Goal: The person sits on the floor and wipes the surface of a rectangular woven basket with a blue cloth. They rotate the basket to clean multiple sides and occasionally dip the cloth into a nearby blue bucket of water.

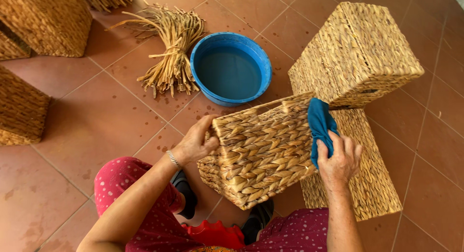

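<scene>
The woven basket is a rectangular box plaited from thick, flat, straw-coloured strands in a herringbone pattern, with a rolled rim along its upper edge; it is tipped on its side above the person's lap, one long wall facing the camera and a lower corner pointing down between the knees. The left hand grips the basket's left end, thumb lying over the top edge and fingers curled round the corner, so it is closed firmly on the weave; a metal bracelet sits at that wrist and the forearm runs down to the lower left. The right hand presses a teal cloth against the basket's right end, fingers bent over the bunched fabric and holding it, the forearm rising straight from the bottom edge of the view. The cloth reaches up to the basket's top right corner. Just behind that end stand two more woven baskets, one stacked upside down on another, on the reddish tiled floor. A blue basin of water sits on the floor beyond the held basket, and a tied bundle of dried stalks lies just beside its left rim. More wickerwork stands at the upper left.
</scene>
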